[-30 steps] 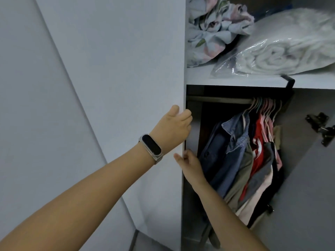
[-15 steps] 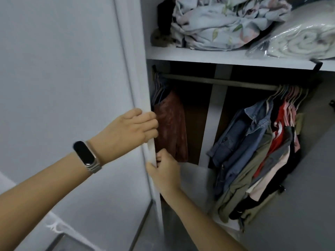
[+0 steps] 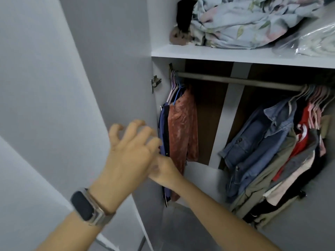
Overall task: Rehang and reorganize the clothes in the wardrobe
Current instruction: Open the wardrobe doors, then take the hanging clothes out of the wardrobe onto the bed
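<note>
Watching the head view, I saw the left hand (image 3: 130,153) in front of the open door (image 3: 108,69), fingers loosely curled, gripping nothing. The right hand (image 3: 164,169) was mostly hidden behind it at the left clothes (image 3: 181,134); I couldn't tell its grip. Clothes hung in two bunches on the rail (image 3: 235,81), the right bunch (image 3: 279,149) crammed and slanted. Risk, as I judged it: tugging blind could slip a garment off its hanger, or the door could swing back on the wrists.
</note>
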